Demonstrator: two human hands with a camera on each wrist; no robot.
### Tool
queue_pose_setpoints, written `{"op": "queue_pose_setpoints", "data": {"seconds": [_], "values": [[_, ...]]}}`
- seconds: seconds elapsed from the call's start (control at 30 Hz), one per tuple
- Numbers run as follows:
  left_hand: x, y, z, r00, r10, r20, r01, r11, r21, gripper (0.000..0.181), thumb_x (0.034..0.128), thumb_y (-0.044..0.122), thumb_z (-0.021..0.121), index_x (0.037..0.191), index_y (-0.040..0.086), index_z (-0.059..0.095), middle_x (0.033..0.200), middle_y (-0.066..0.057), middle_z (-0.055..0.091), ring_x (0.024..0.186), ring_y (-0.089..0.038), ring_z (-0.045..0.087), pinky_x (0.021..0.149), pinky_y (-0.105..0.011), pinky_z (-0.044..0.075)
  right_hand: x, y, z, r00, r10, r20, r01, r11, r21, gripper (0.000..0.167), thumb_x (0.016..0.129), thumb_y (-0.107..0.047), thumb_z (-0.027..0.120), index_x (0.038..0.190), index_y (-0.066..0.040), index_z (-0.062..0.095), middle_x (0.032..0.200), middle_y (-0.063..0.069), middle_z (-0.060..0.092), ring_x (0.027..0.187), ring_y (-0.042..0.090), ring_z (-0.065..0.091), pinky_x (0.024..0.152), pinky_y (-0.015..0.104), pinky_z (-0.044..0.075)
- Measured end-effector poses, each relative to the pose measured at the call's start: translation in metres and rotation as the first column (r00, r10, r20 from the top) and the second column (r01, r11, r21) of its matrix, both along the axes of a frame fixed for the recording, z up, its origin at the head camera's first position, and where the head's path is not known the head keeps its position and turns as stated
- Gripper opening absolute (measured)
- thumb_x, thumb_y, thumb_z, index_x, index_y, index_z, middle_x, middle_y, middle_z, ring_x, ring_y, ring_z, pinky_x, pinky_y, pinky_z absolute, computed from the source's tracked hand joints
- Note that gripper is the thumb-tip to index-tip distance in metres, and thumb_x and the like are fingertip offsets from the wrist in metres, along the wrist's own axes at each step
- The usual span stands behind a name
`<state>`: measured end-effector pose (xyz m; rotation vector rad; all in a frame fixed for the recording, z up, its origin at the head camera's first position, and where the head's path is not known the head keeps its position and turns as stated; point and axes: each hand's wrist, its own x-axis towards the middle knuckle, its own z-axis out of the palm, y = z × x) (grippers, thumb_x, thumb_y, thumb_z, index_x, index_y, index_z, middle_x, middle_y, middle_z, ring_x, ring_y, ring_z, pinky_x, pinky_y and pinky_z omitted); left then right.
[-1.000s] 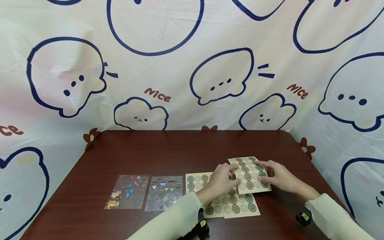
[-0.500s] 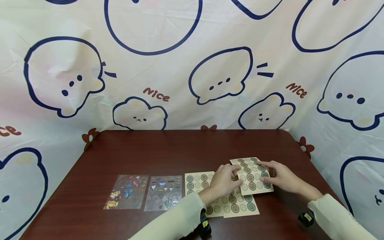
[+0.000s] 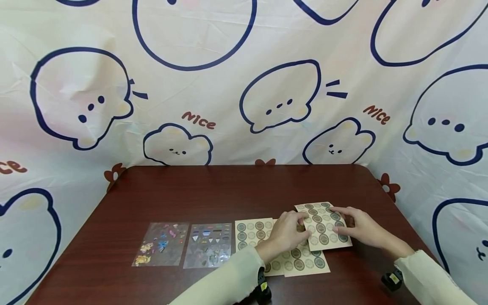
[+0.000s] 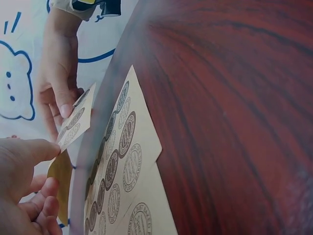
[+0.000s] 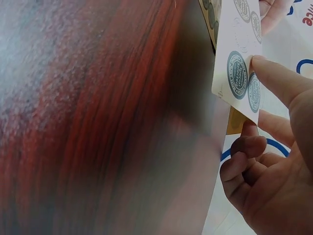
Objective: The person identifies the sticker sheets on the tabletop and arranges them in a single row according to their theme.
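Observation:
A cream sheet of round stickers [image 3: 322,228] is held up between both hands, with rows of dark and pale circles facing up. At its left edge, the thumb and fingers of my left hand [image 3: 286,232] pinch it; my right hand [image 3: 360,226] pinches the right edge. From the left wrist view, the held sheet [image 4: 78,120] stands apart from the table. Thumb on the printed face and fingers behind, my right hand [image 5: 279,161] shows in the right wrist view. Below, similar sticker sheets [image 3: 305,266] lie overlapping, partly hidden by the left hand and forearm.
On the left of the brown table [image 3: 244,190] lie two clear sticker sheets: one with colourful figures [image 3: 163,245], one with small flag-like shapes [image 3: 207,243]. A cartoon-printed cloth [image 3: 228,93] hangs behind and beside the table.
Both hands have shifted slightly right and nearer to me, carrying the held sticker sheet with them. The sheets on the table stay where they were.

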<state>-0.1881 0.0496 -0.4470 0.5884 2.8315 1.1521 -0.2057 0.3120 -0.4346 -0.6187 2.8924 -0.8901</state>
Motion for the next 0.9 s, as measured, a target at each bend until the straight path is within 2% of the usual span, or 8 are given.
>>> {"op": "queue_pose_setpoints", "data": {"seconds": [0.47, 0.6, 0.7, 0.83, 0.9], "values": [[0.004, 0.008, -0.005, 1.000, -0.013, -0.004, 0.013, 1.000, -0.011, 0.048, 0.0853, 0.029, 0.079, 0.132, 0.023, 0.068, 0.090, 0.013, 0.060, 0.079, 0.000, 0.044, 0.063, -0.014, 0.035, 0.004, 0.007, 0.001, 1.000, -0.013, 0.004, 0.013, 1.000, 0.001, 0.063, 0.089, -0.031, 0.078, 0.140, -0.002, 0.057, 0.089, 0.003, 0.056, 0.066, 0.003, 0.042, 0.057, 0.024, 0.037], [0.004, 0.010, -0.005, 1.000, -0.017, -0.022, 0.016, 0.999, -0.033, 0.047, 0.0851, 0.029, 0.078, 0.131, 0.023, 0.069, 0.090, 0.013, 0.061, 0.080, 0.001, 0.045, 0.064, -0.014, 0.035, 0.006, 0.008, 0.001, 1.000, -0.019, -0.008, 0.019, 1.000, 0.020, 0.063, 0.087, -0.033, 0.079, 0.139, -0.003, 0.059, 0.106, 0.009, 0.065, 0.078, 0.002, 0.048, 0.064, 0.022, 0.039], [0.005, 0.011, -0.003, 0.999, -0.022, -0.025, 0.021, 0.999, -0.039, 0.047, 0.0858, 0.030, 0.078, 0.131, 0.024, 0.068, 0.090, 0.012, 0.061, 0.080, 0.001, 0.044, 0.064, -0.013, 0.035, 0.006, 0.010, 0.001, 1.000, -0.031, -0.006, 0.031, 0.999, 0.027, 0.062, 0.087, -0.033, 0.079, 0.139, -0.003, 0.060, 0.106, 0.009, 0.065, 0.079, 0.003, 0.048, 0.065, 0.022, 0.039], [0.006, 0.013, -0.002, 1.000, -0.022, -0.017, 0.021, 0.999, -0.039, 0.047, 0.0869, 0.030, 0.078, 0.132, 0.025, 0.068, 0.090, 0.013, 0.059, 0.079, 0.001, 0.044, 0.063, -0.014, 0.035, 0.006, 0.014, 0.001, 0.999, -0.038, 0.010, 0.038, 0.999, 0.015, 0.061, 0.088, -0.030, 0.078, 0.139, -0.003, 0.059, 0.087, 0.002, 0.055, 0.065, 0.004, 0.043, 0.057, 0.024, 0.037], [0.006, 0.015, -0.001, 1.000, -0.023, -0.015, 0.022, 0.999, -0.037, 0.047, 0.0870, 0.031, 0.078, 0.132, 0.025, 0.068, 0.090, 0.014, 0.059, 0.078, 0.001, 0.043, 0.063, -0.014, 0.035, 0.007, 0.015, 0.001, 0.999, -0.035, 0.005, 0.035, 0.999, 0.016, 0.061, 0.089, -0.030, 0.078, 0.139, -0.002, 0.059, 0.084, 0.001, 0.052, 0.063, 0.003, 0.041, 0.055, 0.024, 0.037]]}}
